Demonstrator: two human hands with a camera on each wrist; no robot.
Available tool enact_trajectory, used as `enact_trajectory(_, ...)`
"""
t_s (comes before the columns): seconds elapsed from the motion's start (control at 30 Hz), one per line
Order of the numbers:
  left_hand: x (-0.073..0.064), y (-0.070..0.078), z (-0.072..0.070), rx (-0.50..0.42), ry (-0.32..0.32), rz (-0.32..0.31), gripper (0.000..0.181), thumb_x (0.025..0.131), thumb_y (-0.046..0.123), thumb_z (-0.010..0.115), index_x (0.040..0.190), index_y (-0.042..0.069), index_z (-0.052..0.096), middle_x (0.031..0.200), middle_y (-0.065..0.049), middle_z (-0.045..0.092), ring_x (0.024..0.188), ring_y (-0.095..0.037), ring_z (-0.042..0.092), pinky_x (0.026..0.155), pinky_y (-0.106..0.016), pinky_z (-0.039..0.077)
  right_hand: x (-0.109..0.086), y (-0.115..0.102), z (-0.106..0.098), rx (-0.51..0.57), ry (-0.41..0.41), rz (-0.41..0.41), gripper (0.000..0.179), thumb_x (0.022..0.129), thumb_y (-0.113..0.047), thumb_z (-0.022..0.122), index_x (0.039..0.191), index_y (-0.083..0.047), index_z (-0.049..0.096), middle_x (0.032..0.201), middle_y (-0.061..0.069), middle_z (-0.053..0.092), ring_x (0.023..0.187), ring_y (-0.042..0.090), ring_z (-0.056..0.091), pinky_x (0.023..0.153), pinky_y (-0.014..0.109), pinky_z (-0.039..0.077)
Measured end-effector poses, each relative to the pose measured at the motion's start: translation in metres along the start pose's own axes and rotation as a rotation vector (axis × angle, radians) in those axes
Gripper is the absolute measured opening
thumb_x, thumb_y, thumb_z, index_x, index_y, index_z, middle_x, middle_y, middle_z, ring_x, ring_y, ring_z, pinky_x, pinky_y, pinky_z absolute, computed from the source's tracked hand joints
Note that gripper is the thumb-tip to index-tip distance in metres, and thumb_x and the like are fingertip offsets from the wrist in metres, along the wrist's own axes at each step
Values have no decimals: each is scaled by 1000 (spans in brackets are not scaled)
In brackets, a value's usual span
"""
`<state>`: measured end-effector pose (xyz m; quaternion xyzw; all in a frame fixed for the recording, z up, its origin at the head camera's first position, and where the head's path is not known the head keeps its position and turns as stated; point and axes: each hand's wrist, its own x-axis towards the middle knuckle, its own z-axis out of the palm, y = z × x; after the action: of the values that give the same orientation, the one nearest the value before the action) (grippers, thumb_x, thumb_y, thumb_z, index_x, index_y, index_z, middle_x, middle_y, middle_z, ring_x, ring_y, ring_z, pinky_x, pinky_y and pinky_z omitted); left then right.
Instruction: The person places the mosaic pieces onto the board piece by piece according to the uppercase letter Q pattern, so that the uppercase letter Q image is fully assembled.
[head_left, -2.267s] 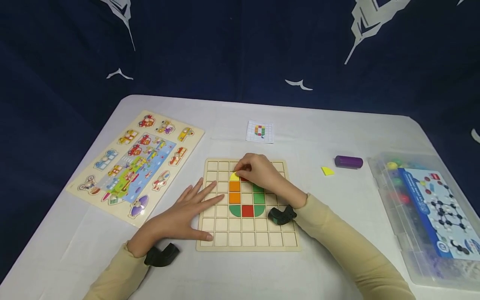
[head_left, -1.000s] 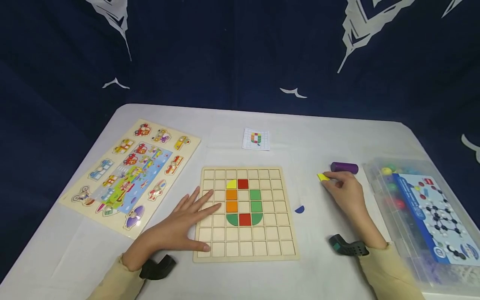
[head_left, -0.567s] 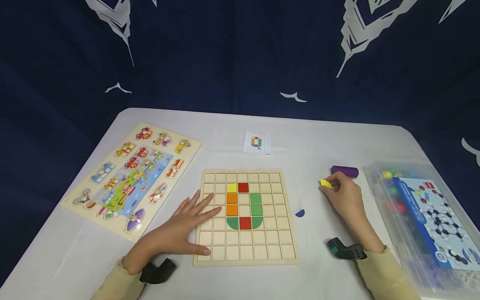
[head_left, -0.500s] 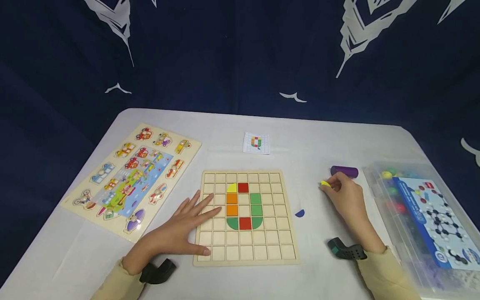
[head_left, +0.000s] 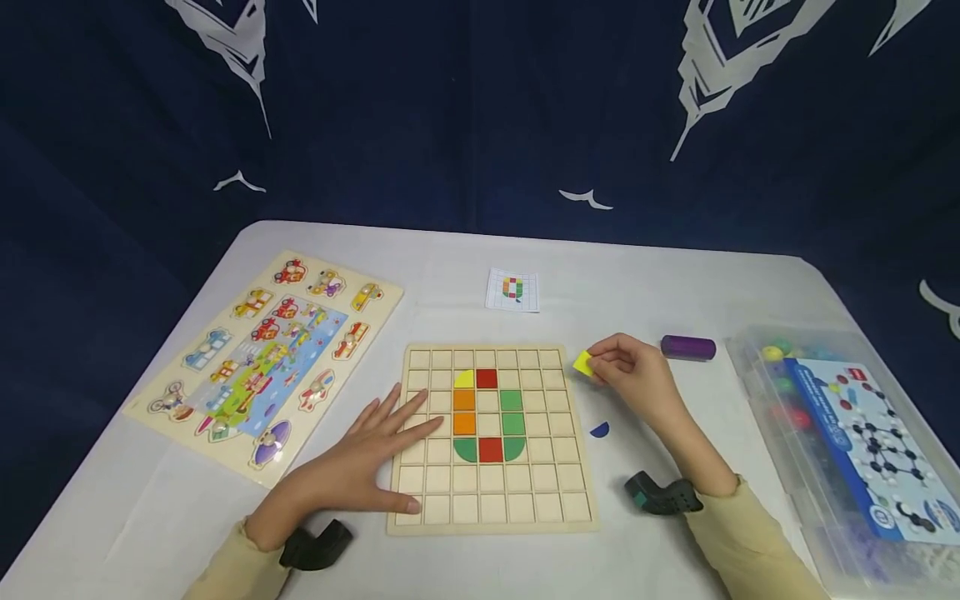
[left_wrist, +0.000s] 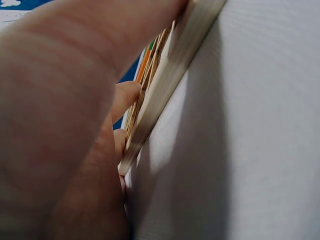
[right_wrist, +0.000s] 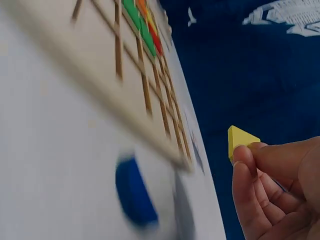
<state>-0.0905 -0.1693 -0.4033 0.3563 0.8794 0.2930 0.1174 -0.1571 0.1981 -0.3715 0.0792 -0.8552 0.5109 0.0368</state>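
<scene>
Just right of the wooden grid board (head_left: 491,507), my right hand (head_left: 637,379) pinches a yellow quarter-circle tile (head_left: 582,363) between thumb and fingertips. The right wrist view shows the yellow tile (right_wrist: 241,139) raised off the table. Spread fingers of my left hand (head_left: 348,467) rest on the board's left side, and the left wrist view has its thumb at the board's edge (left_wrist: 167,85). Set in the grid are another yellow tile (head_left: 465,380), red tiles (head_left: 486,379), orange tiles (head_left: 464,401) and green tiles (head_left: 512,412). A blue half-round tile (head_left: 600,429) lies beside the board.
Behind the board lies a small pattern card (head_left: 513,290). A vehicle puzzle board (head_left: 262,358) sits at the left. To the right are a purple cylinder (head_left: 687,347) and a clear plastic case (head_left: 795,492) with a blue booklet (head_left: 877,442) on it.
My right hand has left the board, picked up the yellow tile by the purple cylinder and carried it left towards the board. The blue tile came into view. My left hand stays put.
</scene>
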Motion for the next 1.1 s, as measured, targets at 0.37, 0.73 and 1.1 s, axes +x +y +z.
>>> enact_trajectory(0.37, 0, 1, -1, 8, 0, 2, 94, 72, 52, 74, 148, 18, 31, 156, -7, 4, 138, -34, -11, 106, -54, -4, 24, -18, 61, 139, -190, 30, 9, 85, 5, 64, 93, 7, 61, 79, 12, 63, 69, 22, 64, 61, 27, 53)
enact_trajectory(0.73, 0, 0, 1, 4, -8, -10, 94, 72, 56, 72, 148, 21, 30, 156, -5, 3, 138, -32, -11, 106, -52, -4, 25, -16, 69, -123, -238, -155, 13, 83, 2, 67, 94, -4, 69, 77, 1, 66, 64, 13, 58, 62, 27, 49)
enact_trajectory(1.1, 0, 1, 0, -7, -5, -17, 94, 71, 56, 73, 148, 20, 31, 156, -6, 4, 138, -32, -11, 106, -53, -5, 24, -17, 71, -177, -263, -152, 10, 83, 1, 66, 88, -5, 72, 78, -1, 65, 66, 13, 56, 63, 26, 49)
